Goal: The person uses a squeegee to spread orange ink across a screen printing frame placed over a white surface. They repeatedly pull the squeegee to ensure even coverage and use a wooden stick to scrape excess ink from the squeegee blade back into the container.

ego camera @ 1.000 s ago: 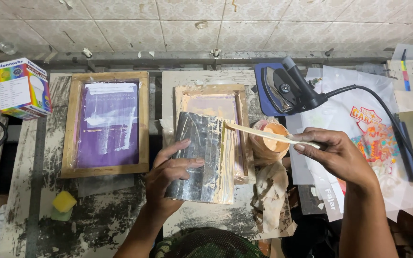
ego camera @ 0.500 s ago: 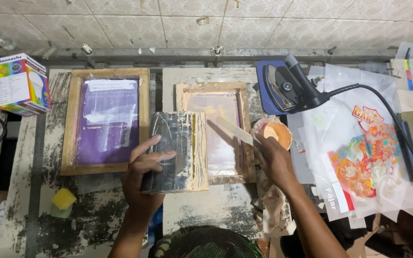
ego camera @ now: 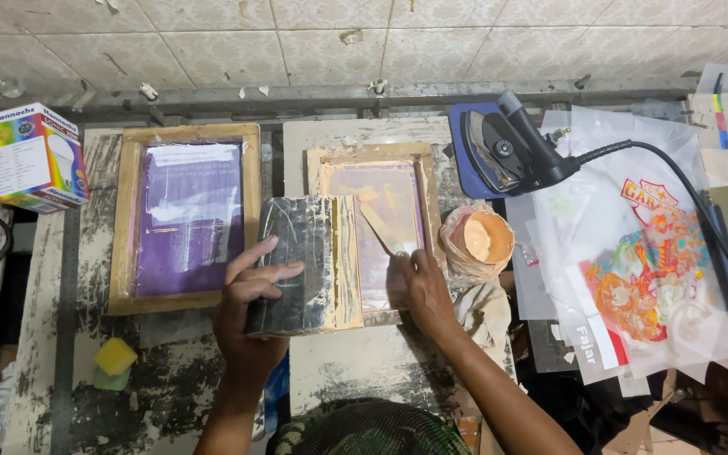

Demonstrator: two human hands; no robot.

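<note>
One flat stick (ego camera: 378, 225) in right hand (ego camera: 419, 282), blade angled up-left

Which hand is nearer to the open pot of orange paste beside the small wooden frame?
The right. The right hand lies on the small frame just left of the orange paste pot, holding a flat stick. The left hand grips a dark block, farther left.

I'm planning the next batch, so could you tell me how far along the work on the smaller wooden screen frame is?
Prepared: the ink cup stands open beside the small screen frame. In hand: the right hand holds a wooden spatula on the mesh, with only a little pale ink there; the left hand grips the squeegee block at the frame's left edge. Probably left: more ink and the squeegee pull. The purple screen frame lies apart.
</note>
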